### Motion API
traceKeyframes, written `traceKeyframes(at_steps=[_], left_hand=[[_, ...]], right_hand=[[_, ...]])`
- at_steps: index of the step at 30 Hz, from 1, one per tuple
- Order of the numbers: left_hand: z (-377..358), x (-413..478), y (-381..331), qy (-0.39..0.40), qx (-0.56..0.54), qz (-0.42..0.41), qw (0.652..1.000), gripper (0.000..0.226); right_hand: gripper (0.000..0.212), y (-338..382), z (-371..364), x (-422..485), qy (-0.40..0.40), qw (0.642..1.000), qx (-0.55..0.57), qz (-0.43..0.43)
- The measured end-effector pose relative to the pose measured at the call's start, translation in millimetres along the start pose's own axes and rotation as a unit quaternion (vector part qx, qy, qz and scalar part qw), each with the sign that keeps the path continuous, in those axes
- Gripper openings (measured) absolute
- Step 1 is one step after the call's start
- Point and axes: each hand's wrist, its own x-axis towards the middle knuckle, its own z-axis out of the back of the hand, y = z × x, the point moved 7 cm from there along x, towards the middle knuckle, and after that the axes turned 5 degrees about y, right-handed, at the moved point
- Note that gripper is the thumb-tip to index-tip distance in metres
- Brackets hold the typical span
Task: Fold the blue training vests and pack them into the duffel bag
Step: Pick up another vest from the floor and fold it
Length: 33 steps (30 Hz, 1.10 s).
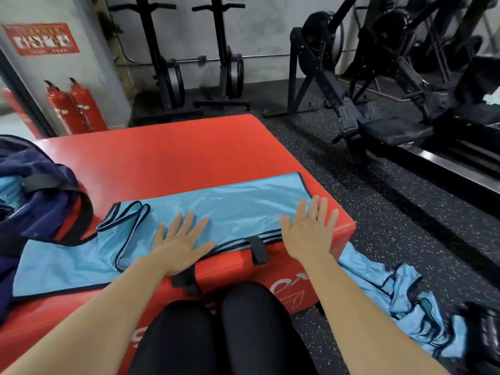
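Note:
A light blue training vest [230, 204] with dark trim lies flat across the near part of a red padded block [167, 152]. My left hand [181, 239] rests flat on the vest's middle, fingers spread. Flat on the vest's right end, near the block's corner, is my right hand [308, 231], also with fingers apart. Neither hand grips anything. A navy duffel bag [35, 201] sits open at the left of the block, with blue fabric showing inside. More blue vests [400, 301] lie crumpled on the floor to my right.
Black straps [258, 249] hang over the block's front edge. Rowing machines [378, 109] stand on the speckled floor at the right and back. Two red fire extinguishers [73, 106] stand by the wall at the left. My knees [216, 328] are against the block's front.

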Motion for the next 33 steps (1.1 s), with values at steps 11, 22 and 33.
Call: traceKeyframes(at_steps=[11,22,33], left_hand=[[-2.2,0.7,-8.5,-0.024,-0.004,0.007,1.0,0.087],[8.1,21.7,-49.8,-0.039,-0.001,0.009,0.999,0.07],[67.7,-32.0,11.3,-0.255,-0.067,0.056,0.963,0.06]], right_hand=[[0.069,7.5,-28.9,32.8,0.064,0.993,-0.04,0.087],[0.07,-24.0,-21.6,66.5,0.086,0.99,-0.081,0.077],[0.068,130.1,4.7,7.9,0.112,0.964,-0.064,0.231]])
